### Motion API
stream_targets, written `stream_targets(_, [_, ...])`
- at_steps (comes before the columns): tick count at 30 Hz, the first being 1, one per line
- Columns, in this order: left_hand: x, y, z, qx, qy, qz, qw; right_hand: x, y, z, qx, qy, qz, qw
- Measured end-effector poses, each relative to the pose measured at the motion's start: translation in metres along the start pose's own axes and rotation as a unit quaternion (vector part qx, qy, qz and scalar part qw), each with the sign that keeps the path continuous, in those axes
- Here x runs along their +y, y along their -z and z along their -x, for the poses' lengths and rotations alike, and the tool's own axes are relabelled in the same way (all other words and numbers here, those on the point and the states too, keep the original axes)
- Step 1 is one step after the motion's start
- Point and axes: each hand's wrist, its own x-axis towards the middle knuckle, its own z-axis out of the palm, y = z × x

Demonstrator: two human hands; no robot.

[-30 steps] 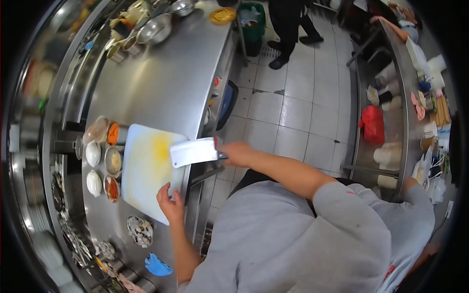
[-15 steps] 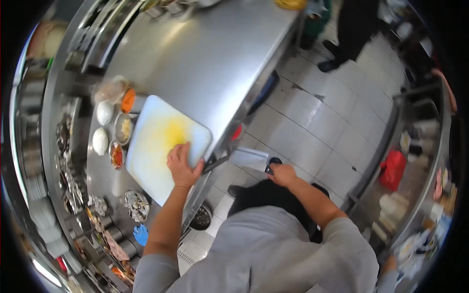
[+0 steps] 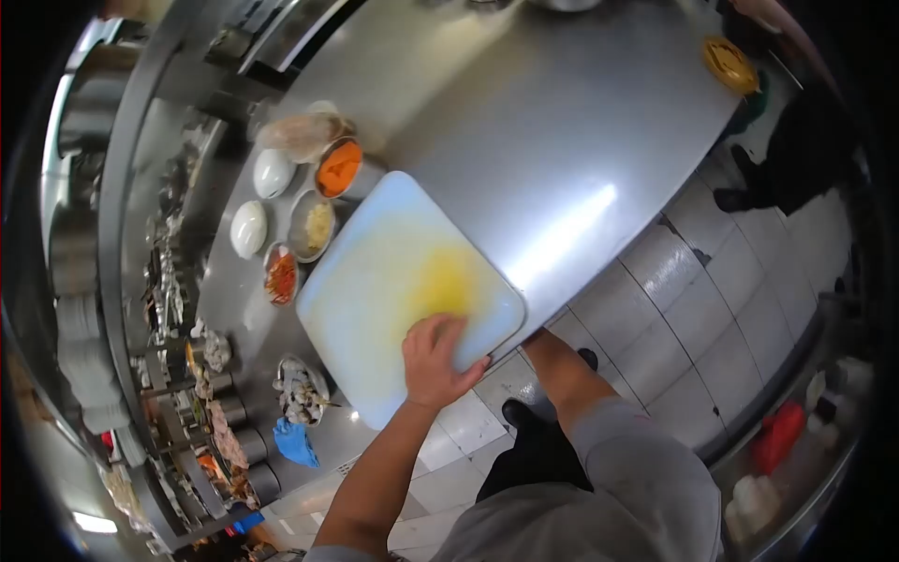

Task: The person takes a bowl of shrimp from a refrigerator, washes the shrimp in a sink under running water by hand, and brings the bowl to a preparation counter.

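My left hand (image 3: 434,361) lies on the white cutting board (image 3: 375,281), fingers stretched out and thumb at the board's near right edge. A yellow stain marks the board just beyond my fingertips. My right forearm (image 3: 560,370) reaches under the table's edge, so the hand itself and whatever it may hold are hidden. Along the board's left side stand a container of orange pieces (image 3: 339,169), a metal bowl of pale yellow chopped food (image 3: 318,225) and a small bowl of red strips (image 3: 280,277).
The steel table (image 3: 524,140) extends beyond the board. Two white rounded items (image 3: 248,229) sit at the left. Nearer me are a bowl of greyish food (image 3: 302,391) and a blue cloth or glove (image 3: 296,442). Another person's dark-clothed legs (image 3: 805,150) show at right, on the tiled floor.
The cleaver held by my right hand has gone out of sight, as that hand moved forward under the table edge. My left hand stays on the board. The camera view has shifted.
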Motion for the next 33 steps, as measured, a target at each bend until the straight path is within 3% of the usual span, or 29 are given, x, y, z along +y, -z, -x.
stream_targets(4, [0.000,-0.004,0.000,0.003,0.006,-0.018,1.000,-0.003,0.046,-0.001,-0.126,-0.048,-0.032,0.990])
stream_targets(6, [-0.001,-0.004,0.000,0.006,0.011,-0.022,1.000,0.015,0.074,0.018,-0.109,-0.079,-0.037,0.990])
stream_targets(8, [-0.002,-0.001,-0.001,0.005,0.019,-0.020,1.000,0.064,0.098,0.039,-0.003,-0.172,-0.078,0.982])
stream_targets(10, [-0.002,-0.002,-0.004,0.007,0.023,-0.018,1.000,0.166,0.049,0.033,0.189,-0.319,-0.229,0.900])
stream_targets(11, [-0.003,-0.002,-0.004,0.002,0.021,-0.014,1.000,0.182,0.063,0.022,0.209,-0.348,-0.259,0.876])
stream_targets(15, [-0.003,-0.001,-0.004,-0.005,0.021,-0.018,1.000,0.199,0.110,-0.076,0.100,-0.279,-0.385,0.874])
stream_targets(19, [0.000,-0.001,-0.005,0.000,0.011,-0.032,0.999,0.210,0.139,-0.131,0.071,-0.263,-0.372,0.887])
stream_targets(33, [0.005,-0.003,-0.002,0.008,0.003,-0.033,0.999,0.220,0.140,-0.120,0.089,-0.249,-0.303,0.915])
